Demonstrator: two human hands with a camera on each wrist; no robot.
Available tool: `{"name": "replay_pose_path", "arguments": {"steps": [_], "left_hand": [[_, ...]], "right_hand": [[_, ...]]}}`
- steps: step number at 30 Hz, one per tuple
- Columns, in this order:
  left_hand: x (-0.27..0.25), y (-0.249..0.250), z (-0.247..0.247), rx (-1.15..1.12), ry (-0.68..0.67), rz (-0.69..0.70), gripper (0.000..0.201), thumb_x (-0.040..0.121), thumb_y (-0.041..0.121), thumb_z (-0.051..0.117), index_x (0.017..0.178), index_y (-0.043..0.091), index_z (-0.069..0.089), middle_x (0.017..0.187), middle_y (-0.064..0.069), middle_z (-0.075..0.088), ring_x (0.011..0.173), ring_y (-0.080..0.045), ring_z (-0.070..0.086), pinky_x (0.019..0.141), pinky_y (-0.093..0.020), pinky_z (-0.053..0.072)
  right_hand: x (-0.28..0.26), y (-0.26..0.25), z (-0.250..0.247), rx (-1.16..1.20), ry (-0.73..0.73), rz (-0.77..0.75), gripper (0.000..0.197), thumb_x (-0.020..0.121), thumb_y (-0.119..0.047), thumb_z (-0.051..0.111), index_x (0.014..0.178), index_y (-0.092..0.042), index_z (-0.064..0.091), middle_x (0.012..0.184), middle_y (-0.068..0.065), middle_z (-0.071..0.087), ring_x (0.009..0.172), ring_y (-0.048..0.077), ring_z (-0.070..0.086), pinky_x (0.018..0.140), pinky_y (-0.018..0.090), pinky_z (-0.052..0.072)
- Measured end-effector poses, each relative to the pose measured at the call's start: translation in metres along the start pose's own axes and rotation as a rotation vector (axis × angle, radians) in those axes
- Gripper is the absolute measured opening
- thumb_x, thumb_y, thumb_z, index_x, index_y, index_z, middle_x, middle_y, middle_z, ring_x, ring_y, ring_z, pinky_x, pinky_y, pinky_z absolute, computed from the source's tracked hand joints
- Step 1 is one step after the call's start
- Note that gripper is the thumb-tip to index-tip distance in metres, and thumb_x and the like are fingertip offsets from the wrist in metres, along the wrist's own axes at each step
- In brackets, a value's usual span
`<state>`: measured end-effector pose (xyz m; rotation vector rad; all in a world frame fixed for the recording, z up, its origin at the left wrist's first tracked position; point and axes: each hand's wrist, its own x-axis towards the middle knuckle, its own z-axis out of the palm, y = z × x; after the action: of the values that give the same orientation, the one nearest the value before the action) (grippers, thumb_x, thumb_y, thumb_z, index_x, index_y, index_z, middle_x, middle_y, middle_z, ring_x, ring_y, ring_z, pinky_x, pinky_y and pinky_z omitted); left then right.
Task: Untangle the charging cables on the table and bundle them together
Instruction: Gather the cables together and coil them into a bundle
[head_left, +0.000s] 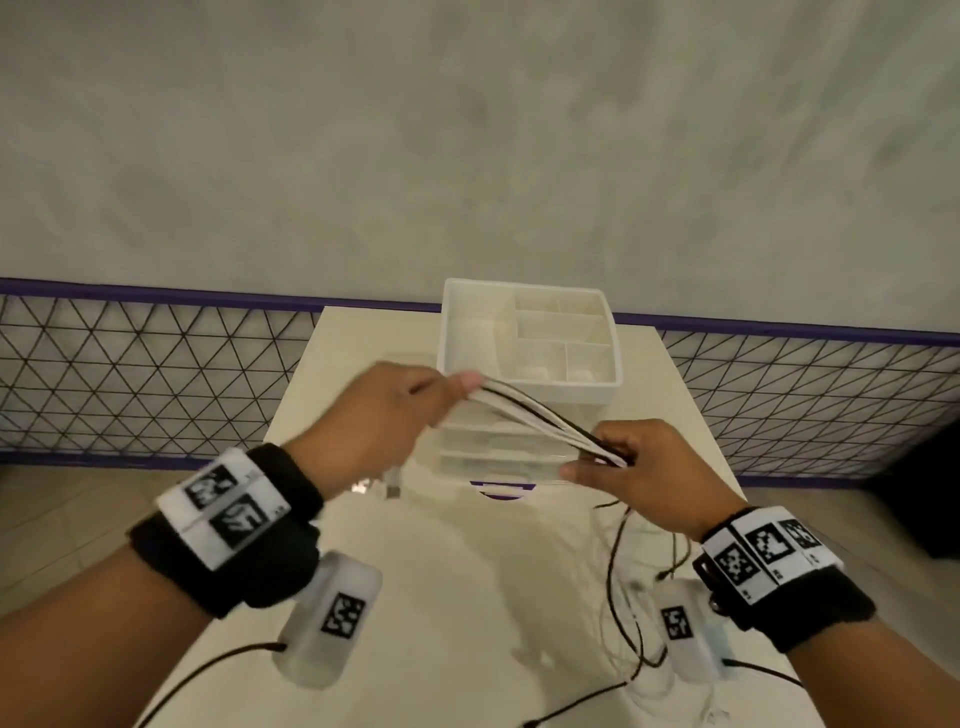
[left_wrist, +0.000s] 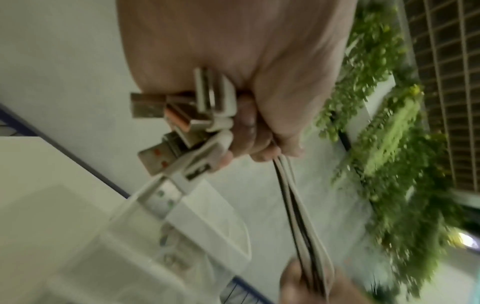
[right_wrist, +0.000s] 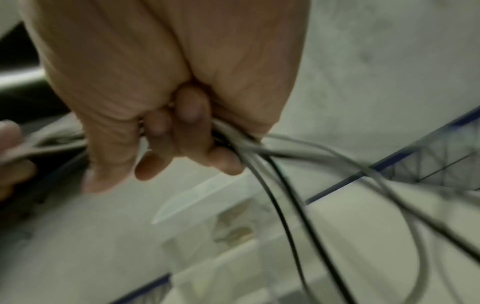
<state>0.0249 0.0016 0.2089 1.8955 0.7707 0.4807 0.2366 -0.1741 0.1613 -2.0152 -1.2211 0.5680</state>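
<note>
Several charging cables (head_left: 535, 413), white and one black, stretch as a taut bunch between my two hands above the table. My left hand (head_left: 395, 410) grips the plug end of the bunch; in the left wrist view several USB plugs (left_wrist: 182, 123) stick out of its fist. My right hand (head_left: 628, 462) grips the cables (right_wrist: 259, 148) lower and to the right. From that fist the loose lengths (head_left: 621, 582) hang down in loops onto the table's right side.
A white organizer (head_left: 530, 384) with open top compartments and clear drawers stands at the table's back middle, just behind the hands. The pale table (head_left: 441, 571) ends near a wire-mesh fence (head_left: 130, 374) with a purple rail. Thin black leads run from the wrist cameras.
</note>
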Motion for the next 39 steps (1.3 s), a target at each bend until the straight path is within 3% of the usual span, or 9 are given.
{"name": "replay_pose_path", "arguments": {"steps": [6,9,12,15,20,25,30,35,39], "left_hand": [[0.005,-0.012,-0.061,-0.1,0.103,-0.091,0.049,0.093,0.06,0.051,0.073,0.015,0.052,0.05,0.011,0.037,0.044,-0.009,0.038,0.069,-0.042,0.041],[-0.003,-0.014,-0.047,-0.044,-0.034,-0.098,0.043,0.095,0.054,0.047,0.076,0.016,0.049,0.053,0.011,0.039,0.051,-0.009,0.039,0.065,-0.035,0.045],[-0.008,-0.01,-0.016,0.085,-0.172,-0.059,0.043,0.098,0.05,0.047,0.07,0.018,0.054,0.053,0.012,0.039,0.049,-0.008,0.037,0.053,-0.024,0.039],[-0.013,0.004,0.017,0.116,-0.286,0.002,0.043,0.1,0.045,0.048,0.069,0.017,0.06,0.047,0.014,0.043,0.045,-0.005,0.037,0.054,-0.026,0.036],[-0.017,0.003,-0.003,0.125,-0.226,0.056,0.021,0.093,0.032,0.065,0.08,0.015,0.066,0.043,0.016,0.05,0.036,0.001,0.041,0.042,-0.01,0.031],[-0.026,-0.023,-0.015,-0.043,-0.118,-0.094,0.037,0.093,0.038,0.063,0.076,0.005,0.059,0.054,0.0,0.035,0.046,-0.019,0.033,0.042,-0.022,0.033],[-0.019,-0.014,-0.003,-0.451,-0.02,-0.126,0.039,0.094,0.041,0.059,0.07,0.012,0.049,0.059,0.002,0.024,0.044,-0.013,0.026,0.052,-0.03,0.034],[-0.014,-0.001,-0.007,-0.369,-0.121,-0.111,0.053,0.098,0.057,0.041,0.074,0.011,0.051,0.054,0.008,0.028,0.045,-0.014,0.028,0.055,-0.033,0.035],[-0.018,-0.011,-0.005,-0.442,-0.188,-0.066,0.04,0.1,0.042,0.045,0.078,0.01,0.056,0.058,0.006,0.03,0.053,-0.015,0.03,0.061,-0.03,0.038]], "right_hand": [[-0.014,0.085,-0.02,-0.378,0.051,0.318,0.02,0.083,-0.05,0.072,0.088,-0.035,0.06,0.082,-0.011,0.064,0.089,0.024,0.065,0.079,0.037,0.052],[-0.009,0.07,-0.017,-0.369,-0.173,0.326,0.104,0.06,-0.058,0.085,0.148,-0.043,0.031,0.136,-0.014,0.048,0.133,0.016,0.046,0.113,0.051,0.036],[-0.002,0.009,-0.009,-0.111,-0.236,0.072,0.127,0.057,-0.054,0.09,0.154,-0.05,0.008,0.157,-0.017,0.031,0.144,0.003,0.028,0.119,0.038,0.031],[-0.001,-0.055,0.02,0.083,-0.227,-0.161,0.108,0.071,-0.035,0.088,0.154,-0.046,0.018,0.138,-0.019,0.054,0.131,-0.005,0.048,0.108,0.015,0.034],[0.003,-0.057,0.031,0.255,-0.142,-0.2,0.027,0.095,-0.024,0.065,0.121,-0.021,0.071,0.102,0.001,0.076,0.079,-0.003,0.066,0.074,0.016,0.052],[-0.006,-0.045,0.02,0.215,0.016,-0.256,0.022,0.096,-0.031,0.057,0.111,-0.031,0.074,0.106,-0.005,0.078,0.1,0.01,0.071,0.091,0.023,0.054],[-0.001,-0.048,0.021,0.347,0.067,-0.245,0.026,0.103,-0.014,0.05,0.118,-0.019,0.071,0.063,-0.023,0.063,0.06,-0.004,0.057,0.064,0.009,0.041],[-0.003,-0.062,0.023,0.416,-0.114,-0.174,0.026,0.103,-0.033,0.047,0.093,-0.022,0.069,0.054,-0.012,0.039,0.049,0.002,0.033,0.05,0.012,0.033],[-0.001,-0.061,0.015,0.478,0.052,-0.221,0.034,0.103,-0.017,0.05,0.08,-0.029,0.072,0.053,-0.016,0.042,0.047,-0.001,0.036,0.052,0.009,0.033]]}}
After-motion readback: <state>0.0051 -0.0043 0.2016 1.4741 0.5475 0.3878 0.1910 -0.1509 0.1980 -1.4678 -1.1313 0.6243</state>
